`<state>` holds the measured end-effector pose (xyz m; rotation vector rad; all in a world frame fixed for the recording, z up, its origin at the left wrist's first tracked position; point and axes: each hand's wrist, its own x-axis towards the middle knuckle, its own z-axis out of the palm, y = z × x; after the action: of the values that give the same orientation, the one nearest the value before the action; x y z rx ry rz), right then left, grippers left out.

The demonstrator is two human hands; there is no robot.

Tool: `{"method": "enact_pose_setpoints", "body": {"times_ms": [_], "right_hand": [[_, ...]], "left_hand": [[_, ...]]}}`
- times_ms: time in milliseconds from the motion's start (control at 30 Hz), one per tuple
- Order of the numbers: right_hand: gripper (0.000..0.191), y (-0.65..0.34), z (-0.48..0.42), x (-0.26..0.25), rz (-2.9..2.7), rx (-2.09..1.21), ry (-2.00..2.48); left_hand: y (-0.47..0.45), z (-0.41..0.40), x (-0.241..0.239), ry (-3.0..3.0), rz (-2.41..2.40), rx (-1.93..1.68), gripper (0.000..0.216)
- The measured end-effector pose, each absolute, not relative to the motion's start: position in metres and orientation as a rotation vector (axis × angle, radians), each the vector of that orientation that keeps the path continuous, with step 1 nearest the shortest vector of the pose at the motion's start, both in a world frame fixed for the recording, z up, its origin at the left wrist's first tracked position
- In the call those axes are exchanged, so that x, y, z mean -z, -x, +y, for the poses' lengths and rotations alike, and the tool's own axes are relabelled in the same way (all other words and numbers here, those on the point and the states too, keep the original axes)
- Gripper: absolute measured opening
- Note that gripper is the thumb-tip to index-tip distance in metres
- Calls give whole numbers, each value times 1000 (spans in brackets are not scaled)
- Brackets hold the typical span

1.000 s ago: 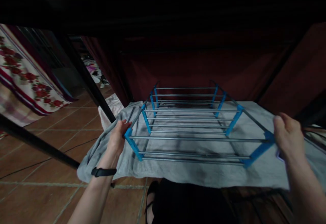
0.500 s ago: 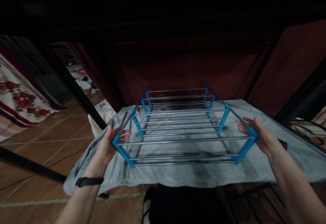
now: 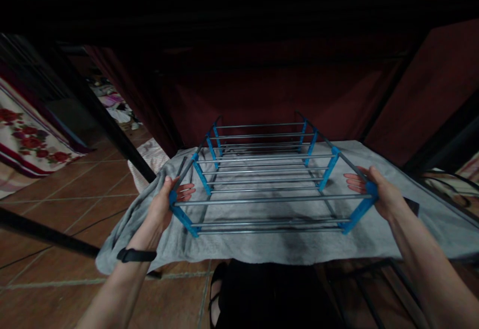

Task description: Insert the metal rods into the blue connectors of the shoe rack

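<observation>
A rack of grey metal tubes with blue plastic joints, which looks like a shoe rack (image 3: pixel 258 200), lies lengthwise on a grey cloth (image 3: pixel 262 246). My left hand (image 3: pixel 162 203) holds its left side rail by the near blue corner, thumb above and fingers passing beneath to the inside. On the opposite rail, by the near right corner, my right hand (image 3: pixel 387 196) grips in the same way. The fingers of both hands are fairly straight under the rails. Whether the rack's near end rests on the cloth or is slightly raised, I cannot tell.
Dark red panels (image 3: pixel 269 94) stand behind the rack. Black metal posts (image 3: pixel 112 124) rise at the left. A small dark object (image 3: pixel 411 205) lies beside my right wrist. A floral cloth (image 3: pixel 33 134) hangs at far left above the tiled floor (image 3: pixel 93 184).
The view has shifted a little, so the rack and cloth sit slightly higher in it. Both hands keep their places on the side rails.
</observation>
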<state>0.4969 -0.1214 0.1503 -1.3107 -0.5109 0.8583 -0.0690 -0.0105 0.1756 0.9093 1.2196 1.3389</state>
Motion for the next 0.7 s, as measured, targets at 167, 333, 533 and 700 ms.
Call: {"method": "enact_pose_setpoints", "body": {"times_ms": [167, 333, 533, 700], "right_hand": [[32, -499, -125, -152, -524, -869, 1290], [34, -500, -131, -150, -484, -847, 1281], [32, -502, -128, -141, -488, -844, 1292], [31, -507, -130, -132, -515, -725, 1316]], "left_hand": [[74, -11, -177, -872, 1118, -1352, 58], [71, -17, -172, -842, 1133, -1404, 57], [61, -22, -169, -838, 1141, -1429, 60], [62, -28, -157, -868, 1100, -1524, 56]]}}
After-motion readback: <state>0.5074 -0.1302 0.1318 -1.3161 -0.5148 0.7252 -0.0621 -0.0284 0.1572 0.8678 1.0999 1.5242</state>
